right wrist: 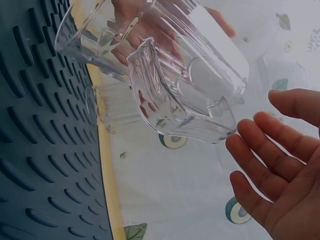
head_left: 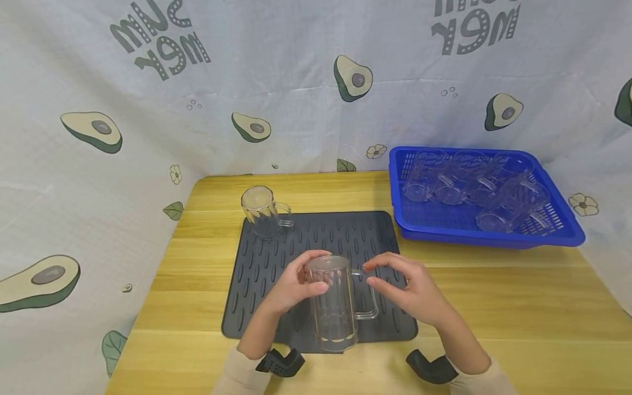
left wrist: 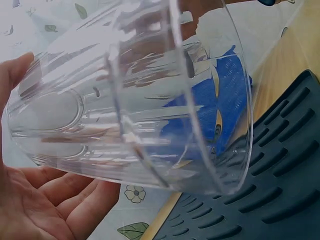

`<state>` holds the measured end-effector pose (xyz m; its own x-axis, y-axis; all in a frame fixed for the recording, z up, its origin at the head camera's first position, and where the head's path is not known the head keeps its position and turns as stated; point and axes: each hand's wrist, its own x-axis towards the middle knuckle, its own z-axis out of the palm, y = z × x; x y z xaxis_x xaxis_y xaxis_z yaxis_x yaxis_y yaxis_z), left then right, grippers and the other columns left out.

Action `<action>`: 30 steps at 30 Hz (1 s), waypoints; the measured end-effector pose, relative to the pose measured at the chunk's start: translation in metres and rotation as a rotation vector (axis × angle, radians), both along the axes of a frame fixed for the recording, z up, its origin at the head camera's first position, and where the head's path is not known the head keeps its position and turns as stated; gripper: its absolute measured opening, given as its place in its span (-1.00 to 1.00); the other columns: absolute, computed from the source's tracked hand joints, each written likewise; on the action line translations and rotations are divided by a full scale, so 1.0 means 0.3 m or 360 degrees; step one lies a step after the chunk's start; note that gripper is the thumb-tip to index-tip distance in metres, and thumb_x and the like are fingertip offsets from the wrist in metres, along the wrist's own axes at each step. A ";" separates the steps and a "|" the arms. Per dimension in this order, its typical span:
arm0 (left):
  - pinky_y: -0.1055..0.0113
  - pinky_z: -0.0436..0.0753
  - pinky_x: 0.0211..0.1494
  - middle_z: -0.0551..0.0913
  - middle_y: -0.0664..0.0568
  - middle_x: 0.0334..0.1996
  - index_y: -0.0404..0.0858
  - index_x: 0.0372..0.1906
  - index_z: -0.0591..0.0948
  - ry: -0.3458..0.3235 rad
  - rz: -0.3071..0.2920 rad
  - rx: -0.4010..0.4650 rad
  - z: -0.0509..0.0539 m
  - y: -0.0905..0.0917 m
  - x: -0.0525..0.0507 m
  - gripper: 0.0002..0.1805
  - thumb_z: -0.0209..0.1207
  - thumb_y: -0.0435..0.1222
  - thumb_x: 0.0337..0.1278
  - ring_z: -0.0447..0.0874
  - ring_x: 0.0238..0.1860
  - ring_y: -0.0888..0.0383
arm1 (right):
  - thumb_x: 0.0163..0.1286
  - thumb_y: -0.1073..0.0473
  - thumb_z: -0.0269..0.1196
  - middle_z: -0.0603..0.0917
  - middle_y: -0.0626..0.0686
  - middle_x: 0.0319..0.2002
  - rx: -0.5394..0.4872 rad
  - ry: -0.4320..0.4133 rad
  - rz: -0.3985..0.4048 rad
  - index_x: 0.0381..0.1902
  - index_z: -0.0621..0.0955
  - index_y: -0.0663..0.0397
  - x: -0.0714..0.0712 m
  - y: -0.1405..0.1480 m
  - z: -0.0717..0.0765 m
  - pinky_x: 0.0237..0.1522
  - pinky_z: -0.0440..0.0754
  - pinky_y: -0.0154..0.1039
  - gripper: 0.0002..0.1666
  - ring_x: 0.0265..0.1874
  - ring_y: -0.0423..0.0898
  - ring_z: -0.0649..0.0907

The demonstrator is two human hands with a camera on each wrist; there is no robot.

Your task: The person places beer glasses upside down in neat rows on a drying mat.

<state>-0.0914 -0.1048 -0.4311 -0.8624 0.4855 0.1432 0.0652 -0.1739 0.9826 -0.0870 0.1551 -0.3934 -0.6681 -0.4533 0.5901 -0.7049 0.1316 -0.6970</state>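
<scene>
A clear mug (head_left: 333, 312) with its handle (head_left: 367, 315) turned to the right hangs over the front of the dark drying mat (head_left: 281, 323). My left hand (head_left: 292, 282) grips it near its upper end, thumb in front and fingers behind. In the left wrist view, the mug's wide end (left wrist: 245, 145) points toward the mat. Beside the handle's upper part is my right hand (head_left: 417, 288), fingers spread and slightly bent, holding nothing; whether a fingertip touches the handle I cannot tell. A second clear mug (head_left: 264, 216) stands at the mat's back left corner.
At the back right, a blue basket (head_left: 494, 240) holds several clear mugs (head_left: 449, 189). Wooden tabletop (head_left: 494, 307) surrounds the mat. A curtain with avocado prints (head_left: 296, 66) hangs behind and at the sides.
</scene>
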 end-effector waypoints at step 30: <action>0.13 0.63 0.01 0.50 -0.23 0.13 -0.35 0.36 0.32 0.0548 0.0019 -0.0081 0.021 -0.003 0.015 -0.08 0.38 0.08 0.00 0.56 0.05 0.05 | 0.24 0.52 0.24 0.71 0.05 -0.16 0.0118 -0.0193 0.0032 0.14 0.56 0.27 0.020 -0.008 -0.006 -0.14 0.61 -0.27 -0.52 -0.15 -0.13 0.67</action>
